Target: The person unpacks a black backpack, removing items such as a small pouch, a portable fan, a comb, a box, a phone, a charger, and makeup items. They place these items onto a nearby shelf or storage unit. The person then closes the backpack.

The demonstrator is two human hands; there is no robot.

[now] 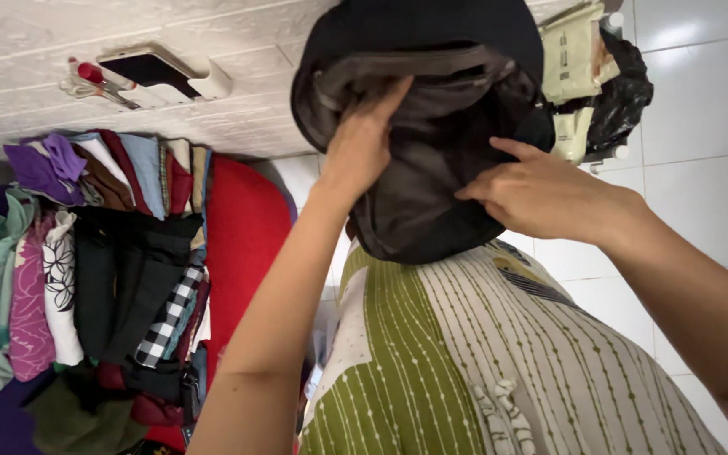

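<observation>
Spreading across the bottom of the view, nearest the camera, a green and cream striped garment (465, 362) is hanging just beneath the dark brown-black cloth (419, 126), which serves as the landmark here. Both hands are working on that cloth. Reaching up from below, the left hand (362, 143) is lying with its fingers (385, 97) extended and pressed flat against the cloth's front fold, thumb tucked to the side; it is open rather than clenched. Coming in from the right of the cloth, the right hand (541, 195) is resting loosely curled, index finger pointing onto the cloth's lower right edge, pinching nothing that can be seen. Right of the cloth, white wall tiles (701, 126) are leaving open room. Behind its upper right edge, a black bag (625, 93) and pale packets (570, 63) are crowding close. Well to the left, a stack of folded clothes (103, 270) is sitting, with a red cushion (242, 236) between.
</observation>
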